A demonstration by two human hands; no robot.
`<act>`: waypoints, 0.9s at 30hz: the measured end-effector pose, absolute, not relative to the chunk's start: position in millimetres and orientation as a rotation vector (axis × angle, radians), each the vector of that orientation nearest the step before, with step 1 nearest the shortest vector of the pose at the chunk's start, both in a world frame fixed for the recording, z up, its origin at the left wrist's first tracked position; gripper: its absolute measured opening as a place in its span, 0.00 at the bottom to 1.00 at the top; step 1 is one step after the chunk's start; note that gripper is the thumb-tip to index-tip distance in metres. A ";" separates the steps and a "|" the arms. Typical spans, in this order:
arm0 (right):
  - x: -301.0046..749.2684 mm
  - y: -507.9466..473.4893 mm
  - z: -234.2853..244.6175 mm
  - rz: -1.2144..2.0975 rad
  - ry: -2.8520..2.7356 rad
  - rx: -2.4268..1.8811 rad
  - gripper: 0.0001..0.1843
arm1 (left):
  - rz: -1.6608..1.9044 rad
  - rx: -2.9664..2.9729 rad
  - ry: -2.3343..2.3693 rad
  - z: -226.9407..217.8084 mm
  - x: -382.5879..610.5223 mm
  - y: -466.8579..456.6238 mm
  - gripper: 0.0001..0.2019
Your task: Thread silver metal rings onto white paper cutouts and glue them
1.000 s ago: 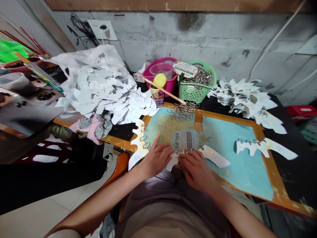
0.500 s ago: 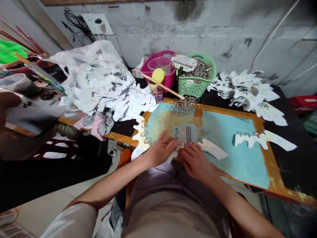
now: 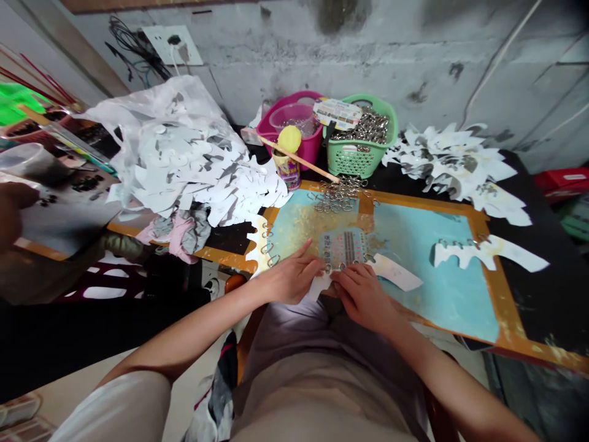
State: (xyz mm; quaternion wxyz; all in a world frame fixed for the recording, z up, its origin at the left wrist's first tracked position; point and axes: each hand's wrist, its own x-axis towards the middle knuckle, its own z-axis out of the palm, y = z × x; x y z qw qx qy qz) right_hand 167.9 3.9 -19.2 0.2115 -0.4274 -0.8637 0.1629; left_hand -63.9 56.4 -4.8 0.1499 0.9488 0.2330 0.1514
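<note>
My left hand (image 3: 289, 277) and my right hand (image 3: 363, 295) meet at the near edge of a blue board with an orange rim (image 3: 432, 270). Both pinch a white cut-out card (image 3: 391, 271) with small metal rings (image 3: 343, 265) along its top edge. A printed sticker sheet (image 3: 344, 244) lies just beyond my fingers. The left index finger points out; the other fingers press on the card. Right-hand fingers are curled at the rings.
A loose ring pile (image 3: 339, 196) lies at the board's far edge. Behind it stand a green basket of rings (image 3: 356, 161), a pink tub (image 3: 311, 147) and a cup with a yellow ball (image 3: 288, 162). White cut-out heaps (image 3: 193, 166) lie left, and more cut-outs (image 3: 460, 162) right. Another person's hand (image 3: 11, 212) shows at far left.
The camera has shifted slightly, so the scene sits a little higher in view. My hands stay together on the ringed card, with only small finger movement.
</note>
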 end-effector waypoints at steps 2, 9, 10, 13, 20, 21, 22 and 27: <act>167.2 3.5 -19.8 0.450 -2.378 -1.203 0.14 | 0.458 2.710 0.686 -2.9 -63.2 53.0 0.16; 164.3 7.9 -19.2 0.472 -2.327 -1.269 0.12 | 0.530 2.825 0.774 -8.0 -53.2 52.2 0.07; 164.1 9.2 -18.5 0.470 -2.325 -1.284 0.12 | 0.532 2.856 0.770 -10.0 -52.3 52.9 0.07; 163.5 11.0 -15.0 0.434 -2.363 -1.302 0.10 | 0.508 2.925 0.784 -16.3 -51.7 53.8 0.10; 164.0 6.9 -5.1 0.294 -2.581 -1.233 0.08 | 0.483 3.035 0.797 -16.1 -56.3 40.5 0.08; 165.6 9.6 -4.8 0.329 -2.567 -1.219 0.08 | 0.478 3.022 0.812 -14.2 -57.3 37.2 0.08; 167.4 13.6 -4.9 0.379 -2.509 -1.221 0.09 | 0.484 3.008 0.831 -12.5 -58.6 33.9 0.08; 171.3 36.1 -6.5 0.417 -2.202 -1.299 0.11 | 0.618 2.983 0.997 -13.2 -64.6 19.1 0.14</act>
